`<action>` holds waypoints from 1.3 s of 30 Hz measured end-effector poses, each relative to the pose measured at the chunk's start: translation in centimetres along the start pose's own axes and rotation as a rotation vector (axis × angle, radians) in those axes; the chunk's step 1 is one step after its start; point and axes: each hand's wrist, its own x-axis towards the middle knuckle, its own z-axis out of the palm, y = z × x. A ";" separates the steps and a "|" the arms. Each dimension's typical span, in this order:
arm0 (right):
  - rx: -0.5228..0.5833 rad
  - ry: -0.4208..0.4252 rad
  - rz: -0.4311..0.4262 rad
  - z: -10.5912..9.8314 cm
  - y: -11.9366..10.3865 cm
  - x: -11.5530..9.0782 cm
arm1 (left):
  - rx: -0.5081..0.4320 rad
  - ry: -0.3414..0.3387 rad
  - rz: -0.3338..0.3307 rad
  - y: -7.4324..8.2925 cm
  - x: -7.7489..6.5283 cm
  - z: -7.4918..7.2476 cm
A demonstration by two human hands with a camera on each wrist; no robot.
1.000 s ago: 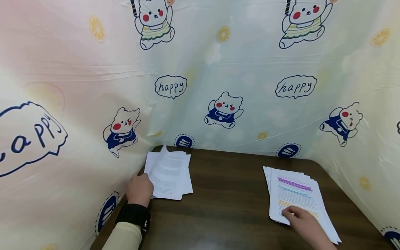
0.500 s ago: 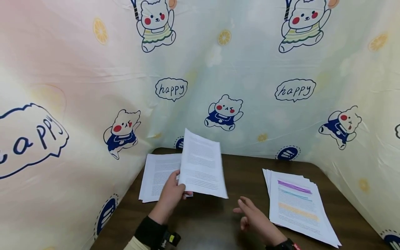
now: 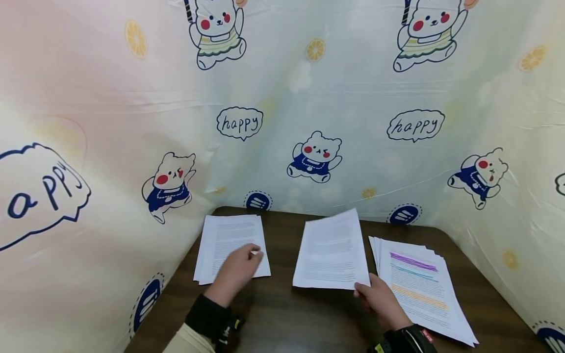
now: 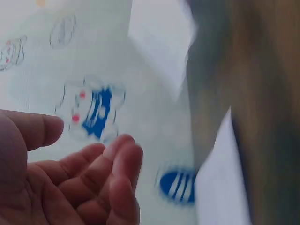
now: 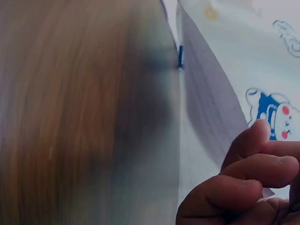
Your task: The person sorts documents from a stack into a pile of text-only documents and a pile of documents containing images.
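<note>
In the head view a printed sheet of paper (image 3: 331, 252) hangs tilted above the middle of the table. My right hand (image 3: 381, 301) pinches its lower right corner; in the right wrist view the sheet (image 5: 206, 84) rises from the curled fingers. My left hand (image 3: 236, 272) hovers over the near right part of the left paper stack (image 3: 231, 233), holding nothing. Its fingers are loosely bent and apart from the thumb in the left wrist view. On the right lies another paper stack (image 3: 419, 294), its top page marked with purple, blue and orange lines.
The dark wooden table (image 3: 282, 318) runs back to a patterned curtain (image 3: 265, 162) with bears and "happy" bubbles, which also encloses the left and right sides. Both wrists wear black bands.
The left hand lifted a sheet from the left stack and carried it right. The right hand came off the right stack and took the sheet; the left hand let go and moved back left.
</note>
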 end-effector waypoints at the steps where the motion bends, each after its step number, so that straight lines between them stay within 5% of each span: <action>1: -0.031 0.002 -0.003 -0.3 0.1 0.1 | 0.085 0.041 -0.012 -0.4 0.5 -0.8; 7: -0.177 -0.029 -0.016 -1.3 0.3 0.8 | 0.433 0.141 -0.127 -4.0 2.8 -3.6; 15: -0.539 0.014 -0.002 -2.8 -0.9 -1.1 | 0.480 0.070 -0.221 -7.1 3.3 -3.2; 24: -0.401 0.037 -0.071 -2.7 -4.0 -3.7 | 0.536 0.005 -0.303 -8.0 4.4 -3.8; 39: -0.390 0.021 -0.076 -2.0 -2.8 -3.9 | 0.461 -0.012 -0.386 -9.6 3.6 -3.6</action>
